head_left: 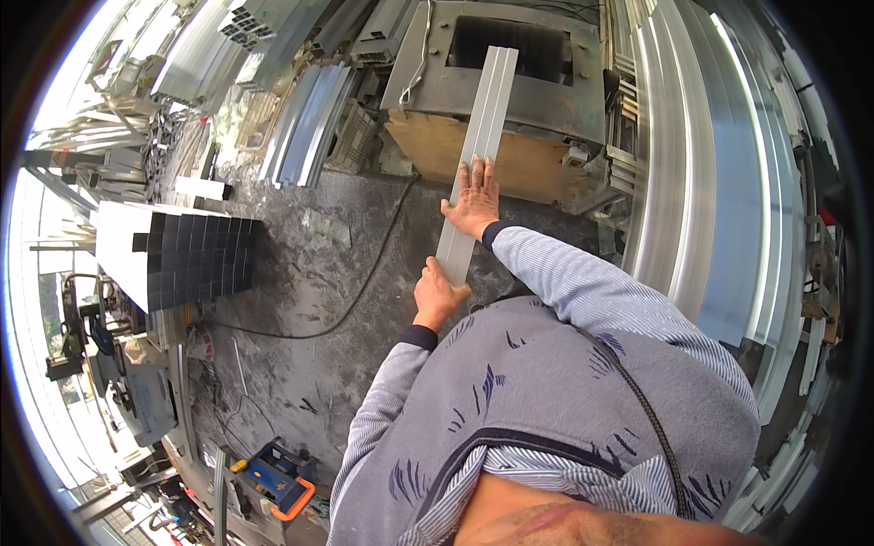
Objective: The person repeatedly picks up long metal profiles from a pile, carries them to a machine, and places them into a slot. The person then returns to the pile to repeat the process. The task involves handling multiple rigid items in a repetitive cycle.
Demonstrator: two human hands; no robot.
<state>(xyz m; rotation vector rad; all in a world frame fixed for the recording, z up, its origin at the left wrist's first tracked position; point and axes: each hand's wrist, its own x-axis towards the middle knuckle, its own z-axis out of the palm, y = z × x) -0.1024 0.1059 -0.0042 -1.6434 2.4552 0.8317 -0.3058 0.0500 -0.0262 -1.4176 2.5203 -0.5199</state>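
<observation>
A long silver-grey aluminium profile (482, 127) with grooves along its length runs from my body to a boxy metal machine (428, 55). Its far end lies over the machine's dark rectangular opening (537, 56). My left hand (439, 293) is closed round the near end, the fingers partly hidden at the profile's edge. Farther along, my right hand (473, 198) grips it from above, fingers laid along the top face and thumb at the left edge.
Stacks of long metal profiles (672, 155) line the right side. A bundle of profiles (305, 123) and a plastic crate (353, 136) stand left of the machine. A black cable (364, 287) crosses the floor. Stacked square tubes (200, 259) and a blue-and-orange tool (273, 480) are at left.
</observation>
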